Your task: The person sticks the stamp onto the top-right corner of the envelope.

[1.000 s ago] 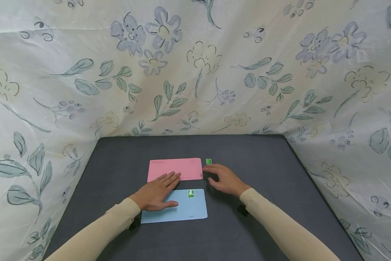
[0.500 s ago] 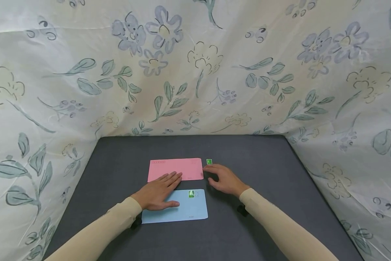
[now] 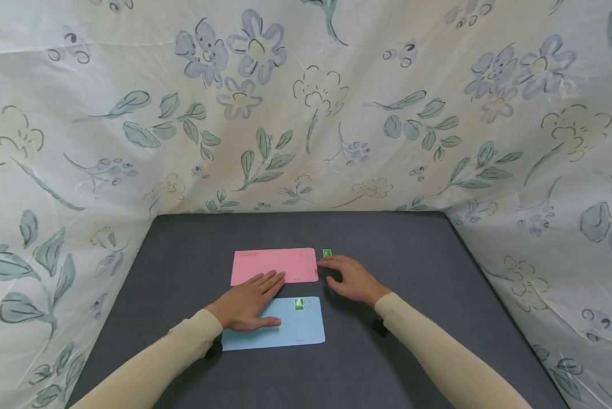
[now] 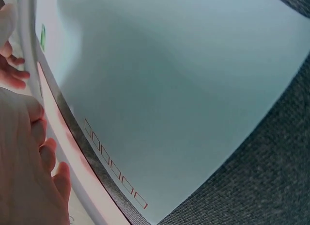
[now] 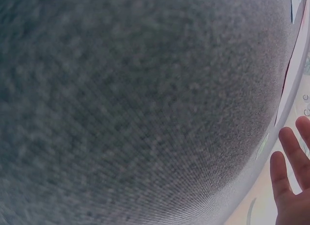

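A pink envelope (image 3: 275,261) lies flat on the table, and a light blue envelope (image 3: 301,332) lies nearer the person. My left hand (image 3: 247,304) rests flat with straight fingers over the pink envelope's lower edge; its thumb is above the blue one, also filling the left wrist view (image 4: 184,89). A green stamp (image 3: 299,304) sits at the blue envelope's upper right. Just past the pink envelope's right edge is another green stamp (image 3: 327,252), its lower edge partly behind the right fingers. My right hand (image 3: 354,278), loosely bent, hovers or rests beside that edge; nothing shows in its grasp.
The dark grey table (image 3: 413,244) stretches around the envelopes. A flowered cloth (image 3: 362,113) hangs behind it and along both sides. Each wrist carries a dark device, partly hidden under the beige sleeves (image 3: 423,335).
The right hand's fingers have shifted very slightly up toward the loose stamp and now cover a bit of its lower edge. The left hand and both envelopes stay practically still.
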Available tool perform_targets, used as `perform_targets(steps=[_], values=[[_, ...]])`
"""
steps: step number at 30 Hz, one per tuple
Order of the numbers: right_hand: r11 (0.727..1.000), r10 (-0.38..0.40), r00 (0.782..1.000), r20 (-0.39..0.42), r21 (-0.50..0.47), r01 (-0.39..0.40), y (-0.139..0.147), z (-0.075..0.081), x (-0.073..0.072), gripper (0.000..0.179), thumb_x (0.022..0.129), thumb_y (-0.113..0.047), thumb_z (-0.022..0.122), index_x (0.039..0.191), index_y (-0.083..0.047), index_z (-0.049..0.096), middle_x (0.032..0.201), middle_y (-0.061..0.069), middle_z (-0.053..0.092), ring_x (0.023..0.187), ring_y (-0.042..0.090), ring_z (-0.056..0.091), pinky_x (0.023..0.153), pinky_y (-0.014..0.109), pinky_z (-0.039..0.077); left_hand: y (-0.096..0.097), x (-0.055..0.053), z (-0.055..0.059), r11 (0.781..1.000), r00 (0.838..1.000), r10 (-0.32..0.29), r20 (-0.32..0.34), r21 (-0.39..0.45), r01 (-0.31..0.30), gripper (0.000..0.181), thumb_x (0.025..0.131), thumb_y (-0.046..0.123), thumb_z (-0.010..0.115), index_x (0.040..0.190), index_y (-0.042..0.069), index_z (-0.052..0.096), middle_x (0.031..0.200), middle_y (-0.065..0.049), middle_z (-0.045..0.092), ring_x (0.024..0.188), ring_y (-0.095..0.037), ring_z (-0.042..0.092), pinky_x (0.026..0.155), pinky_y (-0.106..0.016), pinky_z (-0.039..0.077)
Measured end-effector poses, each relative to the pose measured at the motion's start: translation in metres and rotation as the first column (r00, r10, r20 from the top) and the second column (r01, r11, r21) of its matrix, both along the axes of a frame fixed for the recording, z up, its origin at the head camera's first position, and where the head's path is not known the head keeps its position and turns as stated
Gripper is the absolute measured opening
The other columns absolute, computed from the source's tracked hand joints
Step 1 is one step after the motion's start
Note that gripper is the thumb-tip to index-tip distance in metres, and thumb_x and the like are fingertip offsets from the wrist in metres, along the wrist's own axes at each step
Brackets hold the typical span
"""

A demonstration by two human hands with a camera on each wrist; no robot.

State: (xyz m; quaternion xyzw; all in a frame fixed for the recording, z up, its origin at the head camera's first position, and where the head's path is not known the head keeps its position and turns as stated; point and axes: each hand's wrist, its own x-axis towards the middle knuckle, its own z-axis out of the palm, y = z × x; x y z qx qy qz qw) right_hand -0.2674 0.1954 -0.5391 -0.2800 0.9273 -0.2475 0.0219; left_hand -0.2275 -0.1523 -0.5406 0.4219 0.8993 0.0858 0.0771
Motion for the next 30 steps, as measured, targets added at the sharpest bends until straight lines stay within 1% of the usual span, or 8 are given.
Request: perform_targets(steps=[4,9,13,20,27,30], values=[[1.000,0.001,1.000,0.005,0.002,-0.001,0.000,-0.001,-0.001,0.046,0.103,-0.020,0.068,0.148,-0.013,0.068,0.152,0.006,0.063,0.143,0.027,0.057,0.117,0.053,0.047,0.000,-0.001,-0.002,1.000,1.000,0.000,-0.007,0.000,0.000,0.101,0.101,0.072,0.055,0.171,0.004,0.030,0.179,-0.011,0.023,0.164,-0.032,0.021,0.131,-0.051,0.022],[1.000,0.000,1.000,0.011,0.003,0.000,0.000,-0.001,-0.002,0.046,0.103,-0.018,0.069,0.149,-0.013,0.068,0.152,0.007,0.062,0.143,0.028,0.056,0.118,0.053,0.046,0.001,-0.003,-0.005,0.999,1.000,0.000,-0.021,-0.034,0.000,0.101,0.102,0.075,0.050,0.172,0.006,0.026,0.180,-0.008,0.019,0.165,-0.028,0.017,0.132,-0.048,0.019],[1.000,0.006,1.000,0.014,-0.002,-0.006,0.001,-0.002,-0.003,0.046,0.103,-0.017,0.070,0.149,-0.012,0.068,0.152,0.008,0.062,0.144,0.029,0.055,0.118,0.054,0.045,0.001,-0.005,-0.004,0.999,1.000,0.001,-0.006,-0.041,-0.001,0.101,0.103,0.074,0.049,0.173,0.006,0.025,0.180,-0.008,0.018,0.166,-0.028,0.016,0.132,-0.047,0.017],[1.000,0.009,1.000,0.017,0.014,-0.009,0.001,-0.002,-0.006,0.046,0.104,-0.017,0.069,0.150,-0.012,0.067,0.153,0.008,0.062,0.144,0.029,0.055,0.118,0.053,0.045,0.002,-0.008,0.002,0.999,1.000,-0.007,0.009,-0.036,0.008,0.100,0.103,0.073,0.049,0.171,0.003,0.027,0.179,-0.011,0.021,0.165,-0.032,0.019,0.132,-0.049,0.020],[1.000,0.011,1.000,0.007,0.006,-0.012,0.001,-0.003,-0.009,0.046,0.104,-0.017,0.070,0.149,-0.011,0.068,0.152,0.008,0.062,0.143,0.029,0.056,0.118,0.054,0.045,0.006,-0.016,0.006,0.999,1.000,0.015,0.017,-0.034,-0.014,0.100,0.103,0.073,0.050,0.172,0.005,0.027,0.180,-0.009,0.020,0.165,-0.030,0.017,0.132,-0.049,0.019],[1.000,0.011,1.000,0.002,0.012,-0.011,0.001,-0.003,-0.010,0.045,0.104,-0.018,0.070,0.149,-0.011,0.068,0.152,0.008,0.062,0.143,0.029,0.056,0.118,0.053,0.045,0.007,-0.020,0.006,0.999,1.000,0.010,0.022,-0.033,-0.009,0.100,0.102,0.073,0.050,0.172,0.006,0.027,0.180,-0.009,0.019,0.165,-0.030,0.017,0.132,-0.049,0.019]])
